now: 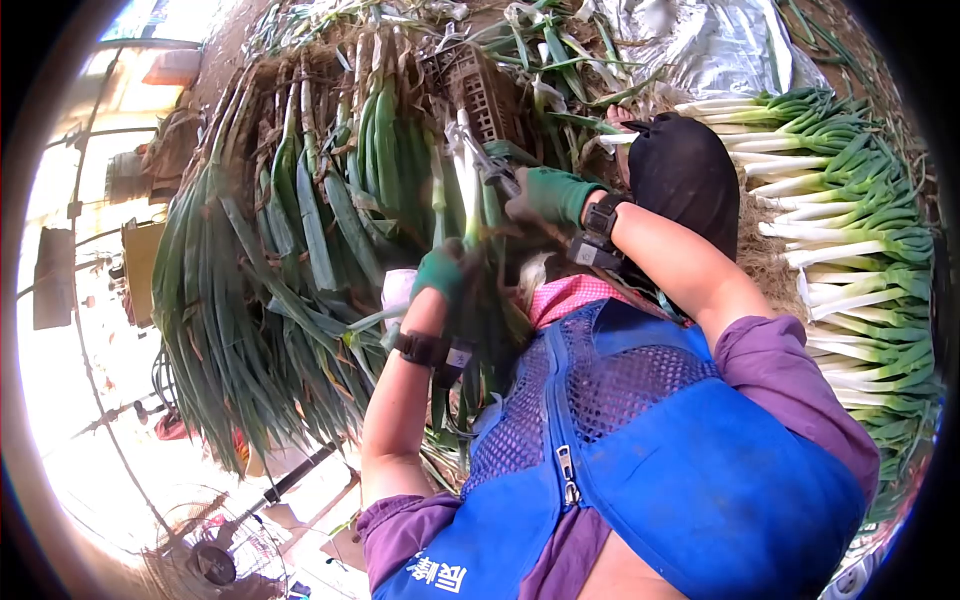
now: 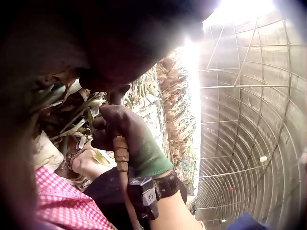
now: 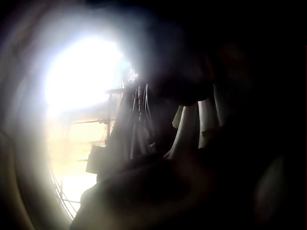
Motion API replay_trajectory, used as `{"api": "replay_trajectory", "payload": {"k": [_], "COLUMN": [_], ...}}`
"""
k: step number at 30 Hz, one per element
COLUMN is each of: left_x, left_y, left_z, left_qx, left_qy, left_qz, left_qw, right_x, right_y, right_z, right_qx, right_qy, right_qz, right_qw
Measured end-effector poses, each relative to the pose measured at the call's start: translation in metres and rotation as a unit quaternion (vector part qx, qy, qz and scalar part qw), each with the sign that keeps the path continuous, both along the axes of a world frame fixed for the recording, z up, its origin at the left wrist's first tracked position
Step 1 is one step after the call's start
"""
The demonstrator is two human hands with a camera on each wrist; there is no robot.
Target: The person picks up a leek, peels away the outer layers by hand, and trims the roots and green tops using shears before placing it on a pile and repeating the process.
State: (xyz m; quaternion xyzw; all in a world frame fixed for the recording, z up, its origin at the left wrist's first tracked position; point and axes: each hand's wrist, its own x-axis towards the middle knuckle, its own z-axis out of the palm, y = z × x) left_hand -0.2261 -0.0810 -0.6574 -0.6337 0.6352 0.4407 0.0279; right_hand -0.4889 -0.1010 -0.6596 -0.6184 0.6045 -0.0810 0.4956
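A green-gloved left hand grips a leek with a white stem, its leaves hanging down before the body. The right hand, also gloved, is curled round a grey tool pointing at the stem. In the left wrist view the right hand holds that tool, with a tan ribbed hose end below the fist; the near dark shape above is too blurred to tell. Pale stems show in the dark right wrist view, where the fingers cannot be made out.
Uncleaned leeks with long leaves lie heaped at the left. A brown plastic crate stands behind the hands. White-stemmed leeks lie in a row at the right. A silver sheet is at the back, a fan at the lower left.
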Motion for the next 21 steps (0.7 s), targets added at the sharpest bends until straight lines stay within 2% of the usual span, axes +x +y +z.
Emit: {"api": "replay_trajectory", "payload": {"k": [4,7,9,13,16,18,19,21], "left_x": [-0.007,-0.003,-0.002,0.001,-0.005,-0.013,-0.018,-0.028], "left_y": [0.003,0.004,0.003,0.002,0.001,0.005,0.009,0.017], "left_z": [0.008,0.002,0.001,0.000,0.009,0.030,0.042,0.067], "left_qx": [0.000,-0.005,-0.001,0.022,0.040,0.041,0.003,-0.072], "left_qy": [-0.057,-0.052,-0.048,-0.016,0.004,-0.021,-0.068,-0.158], "left_qz": [-0.016,-0.016,-0.020,-0.005,0.009,-0.006,-0.044,-0.123], "left_qw": [0.998,0.999,0.999,1.000,0.999,0.999,0.997,0.977], "right_x": [0.003,0.005,0.008,0.005,0.008,0.010,0.011,0.012], "right_y": [-0.008,-0.004,-0.005,-0.002,-0.003,-0.001,0.000,-0.002], "right_z": [-0.005,0.001,-0.004,-0.001,0.020,-0.004,-0.009,-0.013], "right_qx": [0.028,-0.011,0.023,0.000,0.086,-0.006,-0.052,-0.046], "right_qy": [0.013,0.026,0.038,0.028,0.020,0.052,0.068,0.074], "right_qz": [-0.035,-0.006,-0.017,-0.023,0.001,0.000,-0.001,0.001], "right_qw": [0.999,1.000,0.999,0.999,0.996,0.999,0.996,0.996]}}
